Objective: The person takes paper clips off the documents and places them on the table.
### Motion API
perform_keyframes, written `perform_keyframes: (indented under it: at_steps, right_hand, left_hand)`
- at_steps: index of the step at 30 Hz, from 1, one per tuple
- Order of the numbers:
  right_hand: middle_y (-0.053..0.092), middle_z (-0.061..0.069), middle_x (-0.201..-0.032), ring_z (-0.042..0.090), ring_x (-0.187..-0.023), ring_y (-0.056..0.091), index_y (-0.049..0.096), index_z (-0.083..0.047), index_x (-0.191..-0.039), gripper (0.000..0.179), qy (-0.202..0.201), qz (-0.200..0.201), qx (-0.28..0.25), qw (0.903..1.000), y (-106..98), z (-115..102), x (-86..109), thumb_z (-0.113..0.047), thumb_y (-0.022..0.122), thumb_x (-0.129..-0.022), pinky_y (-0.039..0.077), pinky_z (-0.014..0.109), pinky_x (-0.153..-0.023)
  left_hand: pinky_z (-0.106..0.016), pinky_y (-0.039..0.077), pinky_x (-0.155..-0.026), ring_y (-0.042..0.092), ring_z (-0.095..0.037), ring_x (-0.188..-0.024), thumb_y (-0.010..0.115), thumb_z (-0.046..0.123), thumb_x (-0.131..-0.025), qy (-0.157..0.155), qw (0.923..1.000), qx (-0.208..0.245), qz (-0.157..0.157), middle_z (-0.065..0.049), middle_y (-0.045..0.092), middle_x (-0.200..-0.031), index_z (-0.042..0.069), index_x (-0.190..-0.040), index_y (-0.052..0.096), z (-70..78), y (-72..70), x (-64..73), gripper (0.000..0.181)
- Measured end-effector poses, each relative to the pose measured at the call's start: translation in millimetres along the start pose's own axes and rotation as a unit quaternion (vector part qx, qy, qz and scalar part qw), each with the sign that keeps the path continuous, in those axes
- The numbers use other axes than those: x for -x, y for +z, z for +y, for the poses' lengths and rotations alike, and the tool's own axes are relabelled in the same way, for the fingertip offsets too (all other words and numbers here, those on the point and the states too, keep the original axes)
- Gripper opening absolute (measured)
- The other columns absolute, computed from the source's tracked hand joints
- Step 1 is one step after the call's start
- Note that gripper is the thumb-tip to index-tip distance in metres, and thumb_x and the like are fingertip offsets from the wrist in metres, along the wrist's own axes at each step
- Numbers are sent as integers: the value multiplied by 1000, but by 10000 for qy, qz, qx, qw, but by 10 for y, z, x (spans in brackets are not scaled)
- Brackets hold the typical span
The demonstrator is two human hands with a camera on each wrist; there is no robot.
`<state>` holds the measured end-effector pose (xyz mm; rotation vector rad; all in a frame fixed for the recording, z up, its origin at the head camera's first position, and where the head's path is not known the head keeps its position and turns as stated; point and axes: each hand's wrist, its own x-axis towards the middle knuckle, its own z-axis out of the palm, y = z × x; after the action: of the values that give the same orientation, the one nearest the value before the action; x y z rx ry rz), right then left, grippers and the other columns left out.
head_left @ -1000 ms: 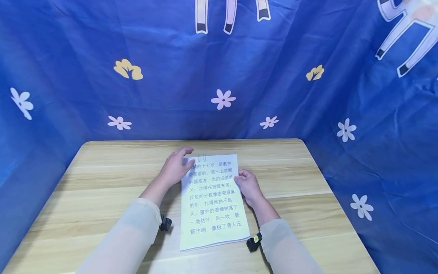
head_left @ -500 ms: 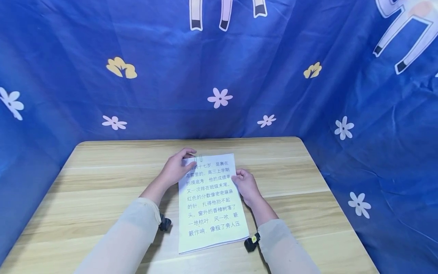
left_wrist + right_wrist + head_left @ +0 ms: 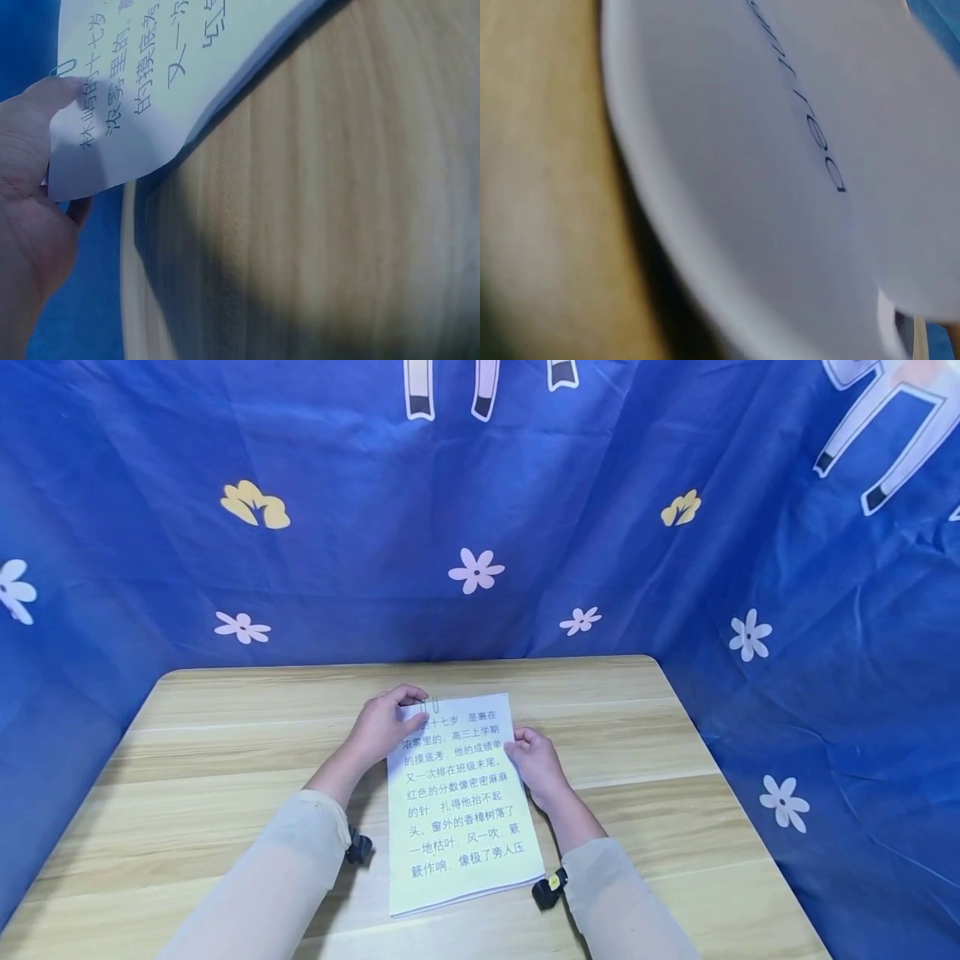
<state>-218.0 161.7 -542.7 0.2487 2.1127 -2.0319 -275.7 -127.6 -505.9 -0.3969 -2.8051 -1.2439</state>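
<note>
A stack of white paper sheets (image 3: 465,793) with lines of dark Chinese text tilts up toward me. Slim paper clip loops (image 3: 435,704) show at its top edge, beside my left fingertips. My left hand (image 3: 378,727) pinches the stack's top left corner. In the left wrist view, the thumb lies over the front of the paper next to a clip (image 3: 66,67), with fingers behind the sheets. With thumb and fingers, my right hand (image 3: 540,768) grips the right edge in its upper part. The right wrist view is filled by blurred, bowed paper (image 3: 727,150); the right hand is hidden there.
Beneath the paper is a light wood-grain table (image 3: 225,777) with rounded far corners. A blue curtain (image 3: 360,543) printed with flowers and animal legs hangs behind and at both sides. Black devices, such as the left one (image 3: 358,846), are strapped at both wrists.
Left fingers have closed in on the top left corner by the clips. Hands, paper and table shift slightly left in view as the head view moves. The right hand keeps its hold.
</note>
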Motion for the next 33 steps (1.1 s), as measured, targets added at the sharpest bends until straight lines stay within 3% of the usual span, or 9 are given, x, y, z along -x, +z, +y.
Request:
perform_keyframes:
  at_steps: [9,16,26,33]
  right_hand:
    - [80,13,-114,19,-92,78,68,-4,-125,19,-32,-33,-67,10000,6,9,-2,-9,61,-108,66,29,-82]
    - [80,14,-114,18,-89,78,68,-3,-125,18,-28,-25,-130,9999,19,13,-7,-7,61,-108,66,29,-81]
    - [80,14,-110,16,-85,77,68,-2,-123,18,-87,74,-84,9999,37,9,-12,-6,60,-108,65,26,-79]
    - [80,13,-109,16,-86,77,68,-2,-123,18,-81,79,-70,9999,36,-3,19,-6,61,-107,65,27,-79]
  left_hand:
    - [-53,51,-111,68,-33,-120,82,26,-98,125,9998,-1,134,-10,80,-123,13,-131,74,-12,-33,37,37]
    - [-46,53,-101,68,-31,-117,82,29,-98,84,9998,-109,169,-8,81,-124,15,-132,76,-10,-50,53,38]
    - [-50,57,-103,76,-33,-112,79,21,-100,115,9990,134,403,-11,83,-116,8,-133,74,-62,-130,21,36]
    - [-52,57,-105,76,-33,-112,78,21,-100,262,9986,95,447,-10,83,-117,10,-133,74,-95,-242,77,35]
